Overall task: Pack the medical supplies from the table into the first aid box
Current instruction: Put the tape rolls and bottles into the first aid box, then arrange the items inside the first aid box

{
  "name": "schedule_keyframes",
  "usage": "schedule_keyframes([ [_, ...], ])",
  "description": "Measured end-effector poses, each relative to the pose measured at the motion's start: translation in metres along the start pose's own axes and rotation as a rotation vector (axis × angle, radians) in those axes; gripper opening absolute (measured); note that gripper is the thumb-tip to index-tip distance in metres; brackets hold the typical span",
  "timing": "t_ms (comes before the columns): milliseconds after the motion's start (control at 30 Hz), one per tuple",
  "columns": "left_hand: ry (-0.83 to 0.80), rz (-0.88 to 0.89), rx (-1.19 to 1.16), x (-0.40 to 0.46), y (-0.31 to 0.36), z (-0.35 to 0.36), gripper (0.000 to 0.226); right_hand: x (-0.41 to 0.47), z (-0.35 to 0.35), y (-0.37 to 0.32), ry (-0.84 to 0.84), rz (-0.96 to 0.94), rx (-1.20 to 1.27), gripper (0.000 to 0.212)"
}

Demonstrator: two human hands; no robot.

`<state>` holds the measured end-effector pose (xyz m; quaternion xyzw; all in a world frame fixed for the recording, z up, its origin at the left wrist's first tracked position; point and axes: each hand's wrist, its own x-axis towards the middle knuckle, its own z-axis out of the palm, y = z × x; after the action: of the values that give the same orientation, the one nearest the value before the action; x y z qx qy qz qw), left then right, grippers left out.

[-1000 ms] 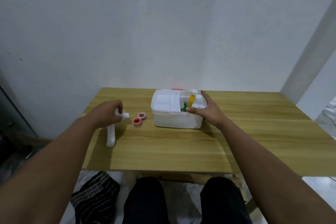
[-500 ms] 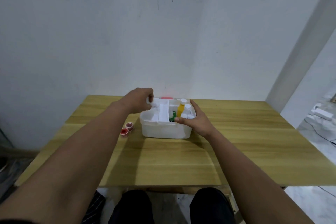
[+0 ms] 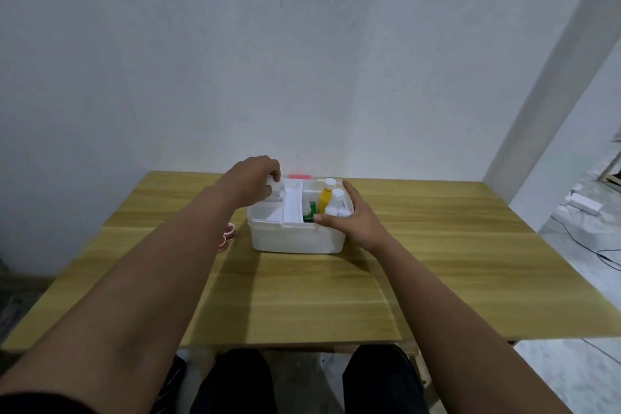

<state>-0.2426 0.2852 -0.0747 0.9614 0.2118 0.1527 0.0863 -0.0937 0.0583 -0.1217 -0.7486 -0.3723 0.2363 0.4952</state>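
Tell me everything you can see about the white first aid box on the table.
The first aid box is an open, lidless white tub, plastic by its look, with rounded corners, standing upright on the far middle of the wooden table. A white tray insert spans its left part; the right part holds a yellow bottle, white-capped bottles and something green. The right hand rests on its right front rim; the left hand holds a white item over its left back corner.

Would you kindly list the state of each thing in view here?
First aid box: open, partly filled.
Yellow bottle: upright, capped, inside box.
Red tape rolls: on table, unpacked.
Left hand: gripping a white item over box.
Right hand: steadying box.
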Motion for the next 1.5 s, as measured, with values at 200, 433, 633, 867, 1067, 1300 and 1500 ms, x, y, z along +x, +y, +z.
schedule_keyframes([
  [200,-0.001,-0.004,-0.087,-0.006,-0.004,0.0,0.03,-0.001,0.0,-0.001,0.003,0.003,0.015,0.146],
  [433,-0.048,-0.005,-0.073,-0.011,-0.002,-0.002,0.024,-0.001,0.0,-0.002,0.004,-0.001,0.012,0.149],
  [633,0.006,0.006,-0.023,-0.011,-0.002,0.0,0.015,0.0,0.0,0.001,0.008,-0.007,0.013,0.138],
  [867,0.192,-0.127,-0.22,-0.033,-0.022,-0.013,0.024,0.004,-0.002,0.003,0.01,-0.023,0.033,0.131],
  [1067,-0.015,-0.385,-0.254,-0.073,-0.058,-0.008,0.046,0.005,0.0,0.005,0.026,-0.037,0.054,0.125],
  [1300,-0.187,-0.453,-0.09,-0.096,-0.047,0.026,0.045,0.002,0.0,0.003,0.019,-0.029,0.059,0.134],
  [1500,-0.133,-0.469,0.015,-0.098,-0.033,0.031,0.034,0.001,0.0,0.002,0.012,-0.028,0.043,0.14],
])
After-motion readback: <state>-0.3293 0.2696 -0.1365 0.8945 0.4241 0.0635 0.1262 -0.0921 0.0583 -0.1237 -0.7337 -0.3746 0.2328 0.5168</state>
